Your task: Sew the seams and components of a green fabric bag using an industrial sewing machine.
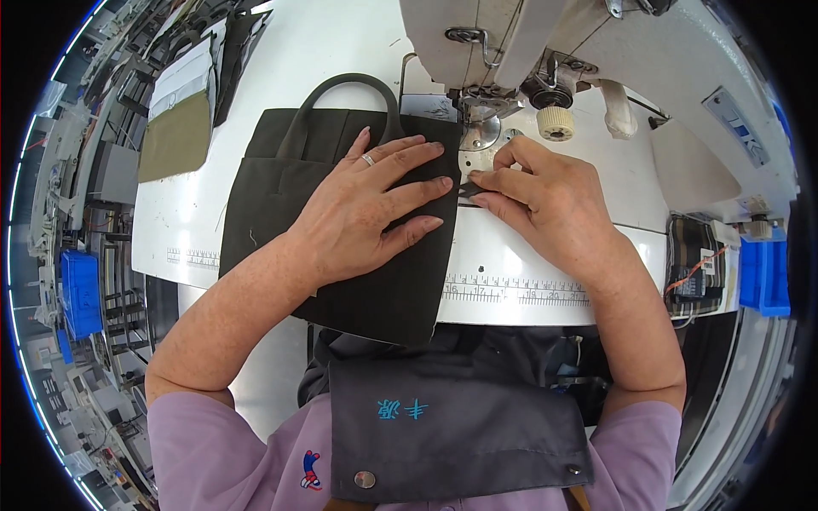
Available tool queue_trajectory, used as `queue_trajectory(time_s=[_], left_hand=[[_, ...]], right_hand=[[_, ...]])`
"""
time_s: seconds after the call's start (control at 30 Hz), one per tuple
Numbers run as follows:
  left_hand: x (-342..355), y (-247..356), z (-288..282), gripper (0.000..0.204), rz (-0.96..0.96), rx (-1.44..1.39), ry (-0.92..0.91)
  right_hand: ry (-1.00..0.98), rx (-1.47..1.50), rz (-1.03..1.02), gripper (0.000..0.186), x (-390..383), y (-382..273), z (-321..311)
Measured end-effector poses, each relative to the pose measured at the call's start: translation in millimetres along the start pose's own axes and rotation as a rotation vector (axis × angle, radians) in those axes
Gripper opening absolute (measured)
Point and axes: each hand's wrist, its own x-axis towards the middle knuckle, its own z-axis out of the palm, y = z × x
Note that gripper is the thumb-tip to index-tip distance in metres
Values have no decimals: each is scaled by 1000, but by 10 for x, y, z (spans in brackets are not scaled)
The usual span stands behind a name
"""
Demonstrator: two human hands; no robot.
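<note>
A dark olive-black fabric bag panel with a rounded handle at its top lies flat on the white sewing table. Fingers spread, my left hand rests on the panel's right half. My right hand is closed in a pinch at the panel's right edge. Between its thumb and forefinger is a small dark fabric tab, mostly hidden by the fingertips. The sewing machine's needle area stands just beyond the tab, over the metal plate.
The white sewing machine head overhangs the back right. A printed ruler strip runs along the table's front edge. Olive and white fabric pieces lie at the far left. Blue bins stand beyond the table on both sides.
</note>
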Motion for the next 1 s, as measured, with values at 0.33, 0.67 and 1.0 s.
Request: queue_trajectory(time_s=[0.33, 0.67, 1.0], left_hand=[[150, -51, 118, 37, -105, 35, 66], [331, -209, 182, 34, -96, 40, 137], [420, -277, 179, 35, -90, -10, 147]], right_hand=[[77, -84, 100, 23, 41, 77, 124], [81, -16, 260, 27, 92, 132, 121], [78, -101, 268, 29, 93, 181, 70]])
